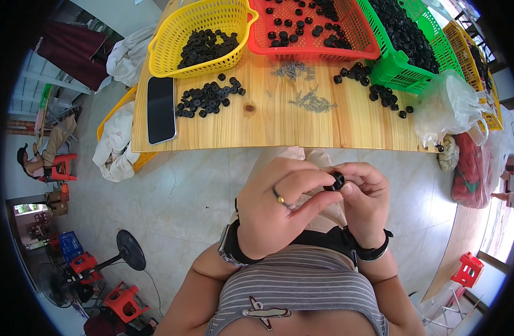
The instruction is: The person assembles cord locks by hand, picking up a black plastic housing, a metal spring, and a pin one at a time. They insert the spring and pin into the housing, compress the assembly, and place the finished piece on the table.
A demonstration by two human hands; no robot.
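Note:
A small round black plastic part [336, 180] is pinched between my two hands, just past the table's near edge. Thumb and forefinger of my left hand [288, 199] close on it from the left. The fingers of my right hand [363, 196] are closed on its right side; they partly hide it. On the wooden table, flat black discs [204, 99] lie in a pile at the left. Thin silver metal pins [312, 101] lie in two loose heaps at the middle. Black caps [385, 96] are scattered at the right.
Along the back stand a yellow basket [156, 56], a red basket [324, 54] and a green crate [401, 73], all holding black parts. A phone [161, 110] lies at the table's left, a clear plastic bag [448, 103] at its right. A fan [131, 250] stands behind on the left; a person sits far left.

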